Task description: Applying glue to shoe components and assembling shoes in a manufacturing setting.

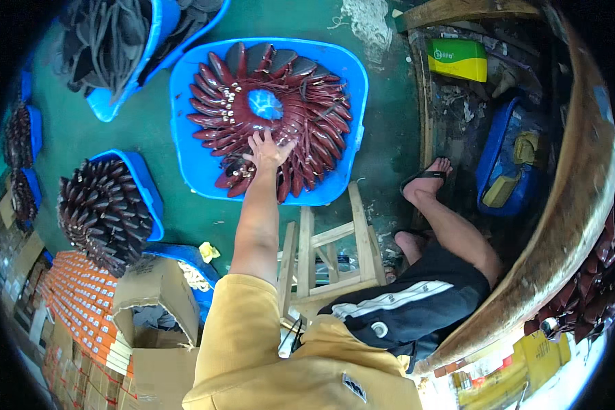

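Observation:
My left hand (267,152) reaches out with its fingers spread. It lies over a ring of glossy maroon shoe uppers (314,126), close to the ring's middle opening, and I see nothing held in it. The pointed uppers are packed side by side in a blue plastic tub (357,123), some showing metal trim on the left and dark linings at the far side. Blue tub floor shows through the opening. My right hand is out of view.
Below the tub stands a wooden stool (324,263). More blue tubs of dark pieces (106,212) sit left, near an open cardboard box (147,294) and orange boxes (82,294). At right are a curved wooden edge (574,198) and a blue tray (488,160) with yellowish blocks.

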`<action>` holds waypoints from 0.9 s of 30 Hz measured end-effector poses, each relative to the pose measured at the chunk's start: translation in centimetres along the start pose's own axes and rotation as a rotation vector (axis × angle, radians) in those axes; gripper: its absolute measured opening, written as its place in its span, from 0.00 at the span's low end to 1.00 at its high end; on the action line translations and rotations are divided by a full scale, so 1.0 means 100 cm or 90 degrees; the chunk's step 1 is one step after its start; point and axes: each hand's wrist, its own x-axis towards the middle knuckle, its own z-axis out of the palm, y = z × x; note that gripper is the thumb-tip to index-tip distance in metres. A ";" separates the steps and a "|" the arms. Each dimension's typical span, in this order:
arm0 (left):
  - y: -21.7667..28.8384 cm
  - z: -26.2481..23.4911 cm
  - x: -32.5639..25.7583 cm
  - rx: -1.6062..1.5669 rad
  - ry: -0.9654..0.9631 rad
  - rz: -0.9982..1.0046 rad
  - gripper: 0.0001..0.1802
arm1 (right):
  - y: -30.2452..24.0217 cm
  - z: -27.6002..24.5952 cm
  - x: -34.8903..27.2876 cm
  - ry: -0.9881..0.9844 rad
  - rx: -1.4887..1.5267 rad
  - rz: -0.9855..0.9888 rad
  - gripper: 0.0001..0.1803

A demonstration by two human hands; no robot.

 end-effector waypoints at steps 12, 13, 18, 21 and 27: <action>-0.011 -0.017 0.031 -0.012 -0.191 -0.200 0.65 | -0.047 0.029 -0.015 -0.166 0.180 -0.060 0.56; -0.002 -0.013 0.028 0.000 -0.176 -0.212 0.65 | -0.045 0.036 -0.015 -0.121 0.182 -0.060 0.55; 0.028 -0.003 0.028 0.051 -0.122 -0.228 0.67 | -0.027 0.072 -0.007 -0.084 0.203 -0.040 0.52; 0.048 0.005 0.034 0.071 -0.132 -0.260 0.68 | -0.015 0.082 0.006 -0.106 -0.013 -0.061 0.56; 0.023 0.011 0.040 0.096 -0.036 -0.291 0.57 | -0.055 0.011 -0.006 -0.226 0.056 -0.071 0.57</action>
